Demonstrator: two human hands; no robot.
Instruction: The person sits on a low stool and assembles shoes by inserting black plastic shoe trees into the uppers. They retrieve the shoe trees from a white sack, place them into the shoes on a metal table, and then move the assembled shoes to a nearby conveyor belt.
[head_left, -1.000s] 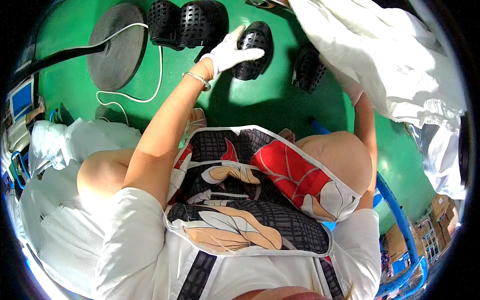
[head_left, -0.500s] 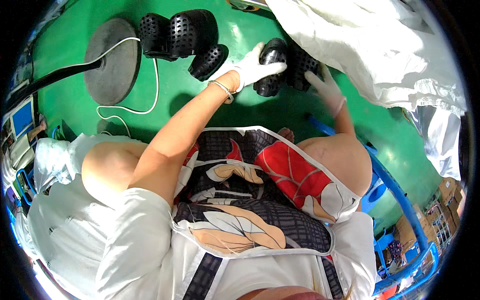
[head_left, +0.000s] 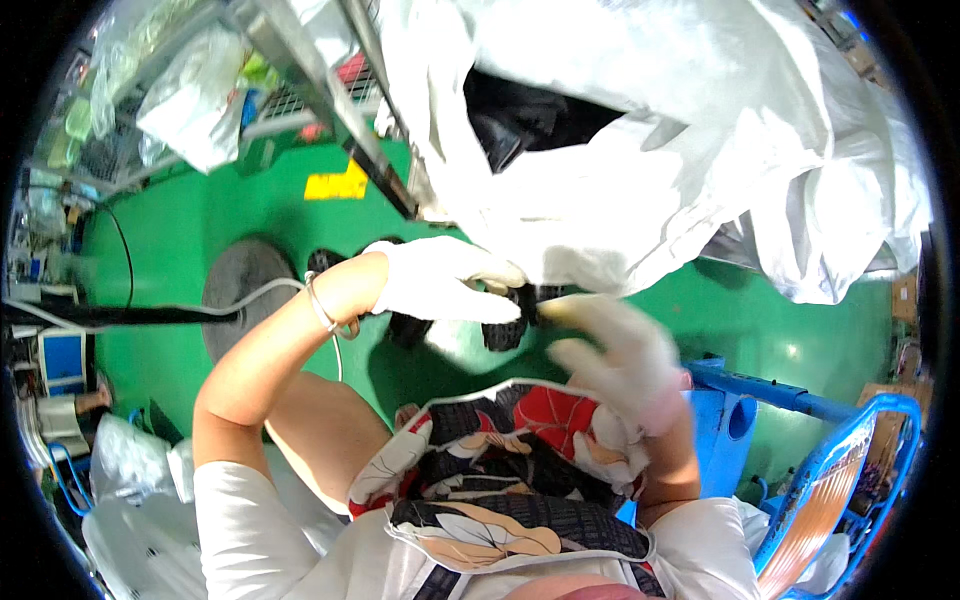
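Note:
My left hand (head_left: pixel 440 285), in a white glove, is closed over black perforated plastic pieces (head_left: pixel 503 328) and holds them up just below the mouth of a big white sack (head_left: pixel 650 160). More black pieces (head_left: pixel 530 115) show inside the sack's dark opening. My right hand (head_left: pixel 610 360), also gloved and blurred, hovers just right of the pieces with its fingers spread and one fingertip close to them. A thin bracelet (head_left: pixel 322 310) sits on my left wrist. I am seated, with a printed cloth (head_left: pixel 500 470) across my lap.
A round grey disc (head_left: pixel 245 290) with a white cable (head_left: pixel 290 285) lies on the green floor (head_left: pixel 750 310) to the left. A slanted metal shelf post (head_left: pixel 360 130) stands behind. A blue chair frame (head_left: pixel 860 470) is at my right, and clear plastic bags (head_left: pixel 190 110) hang upper left.
The view has tilted up from the floor to the sack. My left hand picked black pieces off the floor and lifted them toward the sack's mouth. My right hand came up alongside.

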